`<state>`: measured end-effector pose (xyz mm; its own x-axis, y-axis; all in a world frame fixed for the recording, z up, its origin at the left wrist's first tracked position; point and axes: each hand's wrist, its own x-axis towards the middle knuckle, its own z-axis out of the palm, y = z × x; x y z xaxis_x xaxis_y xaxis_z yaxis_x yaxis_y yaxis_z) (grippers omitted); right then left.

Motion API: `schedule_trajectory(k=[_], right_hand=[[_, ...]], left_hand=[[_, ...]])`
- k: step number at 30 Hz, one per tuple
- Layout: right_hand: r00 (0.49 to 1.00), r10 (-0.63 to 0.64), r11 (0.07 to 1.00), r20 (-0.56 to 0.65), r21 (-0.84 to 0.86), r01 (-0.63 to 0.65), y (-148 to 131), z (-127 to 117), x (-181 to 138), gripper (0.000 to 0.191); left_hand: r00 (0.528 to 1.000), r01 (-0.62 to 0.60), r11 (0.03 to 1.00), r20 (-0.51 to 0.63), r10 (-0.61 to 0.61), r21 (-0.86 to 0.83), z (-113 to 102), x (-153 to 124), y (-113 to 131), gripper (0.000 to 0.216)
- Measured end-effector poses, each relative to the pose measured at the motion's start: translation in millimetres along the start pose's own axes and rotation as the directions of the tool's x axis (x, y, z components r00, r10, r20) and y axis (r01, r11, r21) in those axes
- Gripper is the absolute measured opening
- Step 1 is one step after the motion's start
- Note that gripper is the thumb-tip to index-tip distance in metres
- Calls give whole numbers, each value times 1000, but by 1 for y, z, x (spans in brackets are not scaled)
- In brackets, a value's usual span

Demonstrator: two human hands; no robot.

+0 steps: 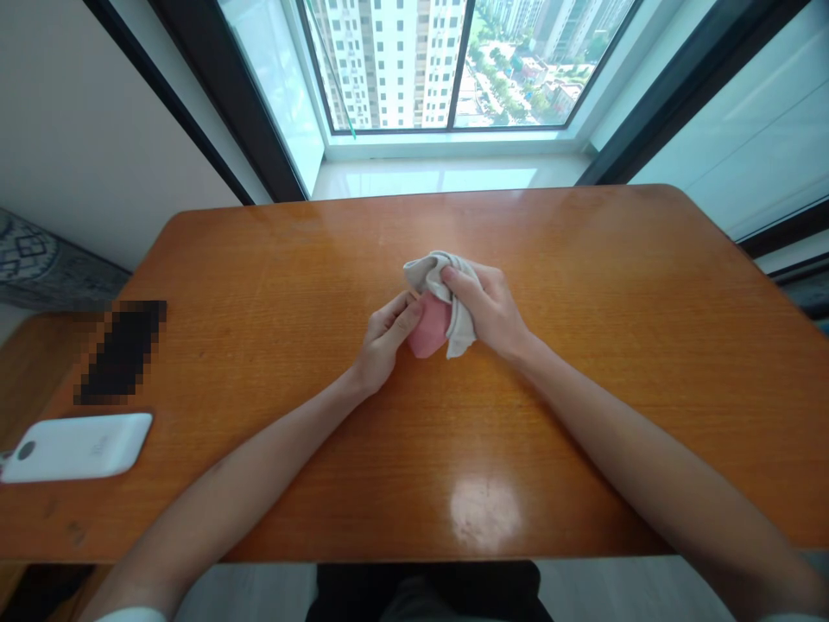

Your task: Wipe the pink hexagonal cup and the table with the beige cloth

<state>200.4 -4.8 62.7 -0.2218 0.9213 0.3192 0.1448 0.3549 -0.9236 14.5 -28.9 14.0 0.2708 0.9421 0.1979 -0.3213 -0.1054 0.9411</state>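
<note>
Over the middle of the table, my left hand (389, 335) pinches the left edge of a small pink object (430, 328); its exact kind I cannot make out. A pale grey-white cloth (461, 324) is bunched in my right hand (489, 302), with the thumb pressed on top. The cloth lies against the upper and right part of the pink object and hides it there. Both hands are close together, fingers closed.
The wooden table (311, 484) spans the view. At its left lie a white flat device (84, 447) and a dark pixelated rectangle (123, 354). A window (446, 69) with a sill (440, 173) is beyond the far edge. A patterned grey cushion-like thing (52, 263) is at far left.
</note>
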Motion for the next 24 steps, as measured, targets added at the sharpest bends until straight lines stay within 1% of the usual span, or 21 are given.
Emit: schedule_trajectory(k=[2, 4, 6, 8, 11, 13, 15, 16, 18, 20, 22, 24], right_hand=[[987, 142, 969, -69, 216, -125, 16, 2, 3, 44], [960, 264, 899, -91, 385, -211, 28, 6, 4, 41], [939, 333, 842, -88, 477, -254, 34, 9, 4, 38], [939, 332, 844, -96, 475, -250, 33, 11, 2, 37], [961, 241, 925, -138, 333, -184, 23, 8, -1, 40], [975, 152, 978, -162, 166, -125, 12, 3, -2, 44], [991, 32, 998, -132, -57, -39, -2, -2, -4, 46], [996, -35, 982, -81, -188, 20, -10, -4, -4, 45], [989, -135, 893, 65, -423, 150, -24, -5, -6, 41], [973, -155, 778, 169, -587, 226, -36, -2, -9, 36], [970, -133, 686, 202, -688, 237, -45, 3, -12, 35], [974, -113, 645, 198, -731, 223, -49, 8, -14, 37]], left_hand=[[999, 26, 999, -22, -26, -23, -1, 1, -1, 54], [998, 44, 998, -46, -46, -38, -3, 1, -2, 56], [996, 61, 997, -55, -63, -45, -4, 0, -3, 56], [995, 75, 996, -63, -77, -45, -3, 0, -2, 57], [994, 70, 996, -76, -74, -60, -2, 1, 0, 54], [996, 50, 997, -68, -55, -66, -1, 1, 1, 47], [998, 41, 998, -35, -43, -57, -2, 1, 1, 38], [999, 33, 998, -15, -34, -51, -2, 1, 0, 34], [1000, 10, 1000, 15, -9, -24, -2, 0, -3, 29], [1000, -10, 999, 16, 9, 31, -3, -2, -6, 32], [1000, -6, 996, -1, 6, 91, -3, -4, -9, 42], [1000, 0, 994, -12, 1, 108, -3, -5, -10, 50]])
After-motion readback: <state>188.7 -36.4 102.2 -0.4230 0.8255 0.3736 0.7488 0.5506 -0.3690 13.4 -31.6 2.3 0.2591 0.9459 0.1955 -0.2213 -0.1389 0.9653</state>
